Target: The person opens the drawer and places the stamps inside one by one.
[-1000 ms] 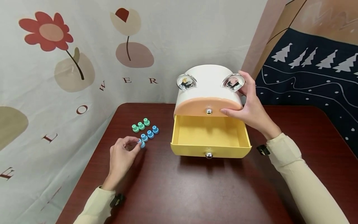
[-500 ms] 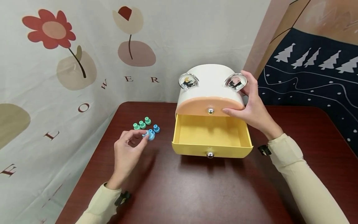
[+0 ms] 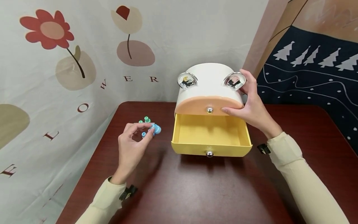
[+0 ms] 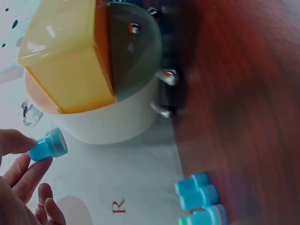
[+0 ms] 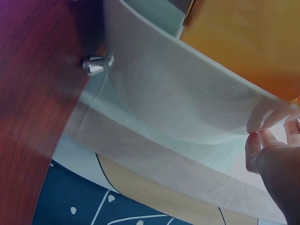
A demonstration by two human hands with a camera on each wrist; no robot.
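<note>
Between thumb and index finger, my left hand [image 3: 131,147] pinches a light blue toy stamp [image 3: 157,129], raised above the table. The left wrist view shows this stamp [image 4: 57,143] from the side, with its wide end facing away from the fingers. Below and behind that hand stand other blue stamps [image 4: 199,197] and green stamps [image 3: 147,119], partly hidden by the fingers. My right hand [image 3: 255,109] grips the right side of a white frog-like drawer box [image 3: 211,76]. Its thumb lies on the orange upper drawer front [image 3: 193,106]; its fingers reach behind the silver eye [image 3: 234,81].
The yellow lower drawer [image 3: 193,150] is pulled out toward me, with nothing in it. The box stands at the back of the dark red wooden table [image 3: 201,193]. A printed cloth [image 3: 167,37] hangs behind the table and along its left side.
My left hand has picked the nearest blue stamp up from the row and carried it up and to the right. The right hand keeps its hold on the drawer box.
</note>
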